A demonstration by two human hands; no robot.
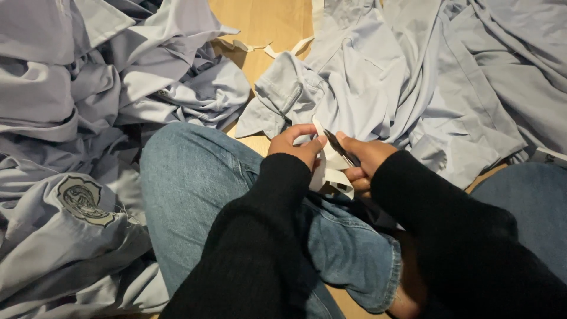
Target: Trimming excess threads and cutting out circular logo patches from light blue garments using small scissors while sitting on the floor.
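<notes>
The left hand (293,145) pinches a white paper tag (331,168) between thumb and fingers, closed on its upper edge. Close beside it, the right hand (365,162) grips a dark, narrow blade-like tool (339,146), its tip lying against the tag. Both hands hover over a bent knee in blue jeans (195,177). Just beyond them lies a light blue shirt (378,88) on the wooden floor (266,23); to the left, a crumpled shirt heap with an embroidered badge (82,201).

Light wooden floor (269,23) — heaped pale blue shirts (413,71) left and right, white strips (260,47) between.
</notes>
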